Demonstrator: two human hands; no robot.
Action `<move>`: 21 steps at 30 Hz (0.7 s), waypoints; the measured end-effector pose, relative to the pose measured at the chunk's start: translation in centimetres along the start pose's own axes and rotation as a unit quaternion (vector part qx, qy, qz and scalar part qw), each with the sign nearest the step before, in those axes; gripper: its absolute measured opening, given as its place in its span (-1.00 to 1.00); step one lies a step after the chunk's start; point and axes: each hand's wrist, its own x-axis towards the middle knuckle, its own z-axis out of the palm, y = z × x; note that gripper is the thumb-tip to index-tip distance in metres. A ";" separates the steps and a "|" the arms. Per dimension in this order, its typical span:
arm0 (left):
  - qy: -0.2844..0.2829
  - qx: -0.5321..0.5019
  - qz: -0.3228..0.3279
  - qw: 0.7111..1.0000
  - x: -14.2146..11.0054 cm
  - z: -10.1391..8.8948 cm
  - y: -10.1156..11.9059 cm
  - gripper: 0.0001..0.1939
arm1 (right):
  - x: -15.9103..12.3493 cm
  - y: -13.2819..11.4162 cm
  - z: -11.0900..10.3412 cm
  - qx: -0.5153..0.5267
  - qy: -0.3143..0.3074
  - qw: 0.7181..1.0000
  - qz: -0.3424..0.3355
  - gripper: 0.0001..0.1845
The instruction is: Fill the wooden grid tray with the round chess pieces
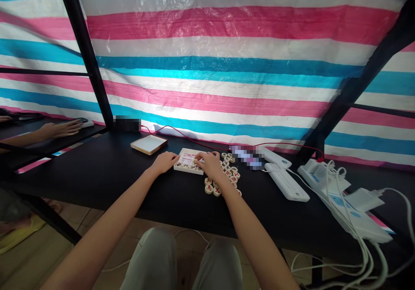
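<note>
A shallow white box (189, 170) lies on the black table, with a row of Chinese chess pieces (185, 166) along its near side. My left hand (164, 162) is closed at the box's left edge, its thumb and fingertips against the rim. Over the right part of the box is my right hand (210, 164), fingers bent down and closed on a Chinese chess piece, which they mostly cover. Loose pieces with red and dark characters (209, 189) lie in a cluster to the right of the box, partly hidden by my right wrist.
A shallow box lid (149, 144) lies behind to the left. White power banks (287, 182) and a power strip (343, 203) with tangled cables occupy the right side. A red cable runs along the striped sheet. At far left, another person's hand (61, 129) rests near a dark frame post.
</note>
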 end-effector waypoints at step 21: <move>0.004 0.001 0.003 1.000 0.0 0.0 -0.1 -0.45 | 0.0 -0.2 -0.3 0.015 -0.049 0.999 0.013 -0.81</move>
